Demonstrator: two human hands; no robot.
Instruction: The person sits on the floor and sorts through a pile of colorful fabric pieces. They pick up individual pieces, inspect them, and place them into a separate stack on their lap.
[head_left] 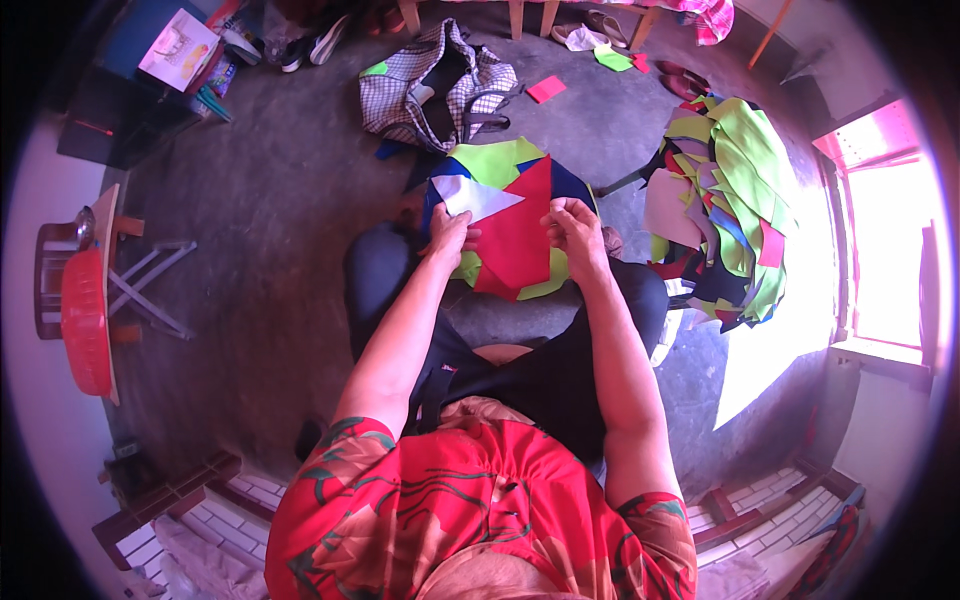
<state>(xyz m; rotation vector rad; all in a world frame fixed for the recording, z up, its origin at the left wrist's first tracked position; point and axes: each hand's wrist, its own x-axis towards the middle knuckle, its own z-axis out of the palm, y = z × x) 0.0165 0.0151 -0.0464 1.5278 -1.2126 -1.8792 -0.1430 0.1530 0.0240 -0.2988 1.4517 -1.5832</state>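
Observation:
Above my lap lies a piece of patchwork cloth in red, white, lime green and dark blue. My left hand grips it at the left, just below the white pointed patch, with the fingers partly hidden by the cloth. On the opposite side my right hand is closed in a pinch at the edge where red meets dark blue. Whether a needle or other small thing is in that pinch is too small to tell.
A tall heap of coloured cloth pieces stands to the right. Ahead sits an opened checked bag, with a red scrap beside it on the floor. At the left are a red basin and a folding stand. Shoes lie at the back.

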